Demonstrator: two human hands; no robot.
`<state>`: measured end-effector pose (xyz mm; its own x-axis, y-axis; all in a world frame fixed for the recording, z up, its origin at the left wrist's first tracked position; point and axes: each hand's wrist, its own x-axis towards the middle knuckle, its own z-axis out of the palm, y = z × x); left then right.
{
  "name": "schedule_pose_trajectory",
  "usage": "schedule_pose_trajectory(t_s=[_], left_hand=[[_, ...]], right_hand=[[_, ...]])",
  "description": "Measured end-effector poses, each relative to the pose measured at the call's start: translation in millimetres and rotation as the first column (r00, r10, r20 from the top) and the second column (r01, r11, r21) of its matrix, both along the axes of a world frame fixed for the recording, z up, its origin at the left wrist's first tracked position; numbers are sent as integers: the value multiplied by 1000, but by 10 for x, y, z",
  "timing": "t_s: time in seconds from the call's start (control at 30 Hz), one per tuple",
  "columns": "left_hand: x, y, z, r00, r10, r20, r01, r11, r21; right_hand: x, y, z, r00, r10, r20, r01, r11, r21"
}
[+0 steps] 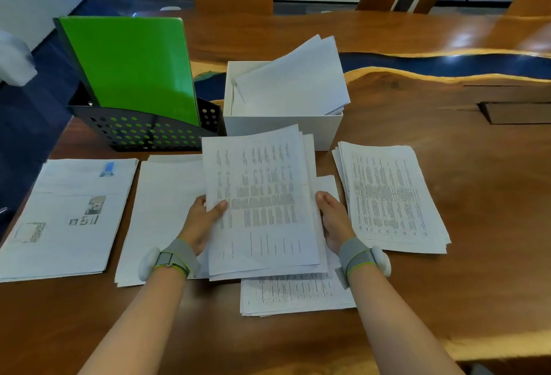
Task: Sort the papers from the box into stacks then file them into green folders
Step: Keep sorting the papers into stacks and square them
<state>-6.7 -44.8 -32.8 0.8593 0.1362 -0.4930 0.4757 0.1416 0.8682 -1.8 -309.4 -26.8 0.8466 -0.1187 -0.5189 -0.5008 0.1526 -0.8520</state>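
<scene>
I hold a sheaf of printed papers (262, 201) above the table; my left hand (202, 222) grips its left edge with the thumb on top, and my right hand (334, 219) grips its right edge. Behind it stands a white box (283, 127) with more papers (295, 79) sticking out. Sorted stacks lie on the table: one with pictures (68, 219) at the left, a plain one (161, 210) beside it, a table-printed one (298, 294) partly under the sheaf, and another (393, 198) at the right. Green folders (131, 67) stand in a black perforated file holder (143, 130).
The wooden table (477, 195) has a blue resin strip (447, 64) running across its far side and a dark recessed slot (515, 112) at the right. Wooden panels stand beyond the table. The table's left edge drops off near the picture stack.
</scene>
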Motion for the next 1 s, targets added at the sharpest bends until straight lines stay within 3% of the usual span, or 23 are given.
schedule_pose_trajectory(t_s=[0.13,0.23,0.37,0.5,0.63,0.8,1.0], left_hand=[[61,-102,145,993,-93,77,88,993,75],[109,-205,338,979,-94,182,77,992,97],[180,-338,636,931,-76,356,42,994,101],[217,-394,800,885,-116,450,77,991,106],[205,-412,738,885,-111,453,70,992,108],[136,-462,515,916,-216,338,134,959,248],[257,-489,583,911,-160,380,14,933,361]], right_hand=[[39,48,109,999,48,-25,-47,999,9],[81,115,225,989,88,116,-80,994,-77],[154,205,455,950,-15,312,41,996,-77],[219,264,659,908,-120,401,142,989,-26],[132,310,607,897,-141,418,187,980,-72],[-1,379,410,941,-108,320,161,976,-145],[96,206,504,906,-213,365,283,948,-149]])
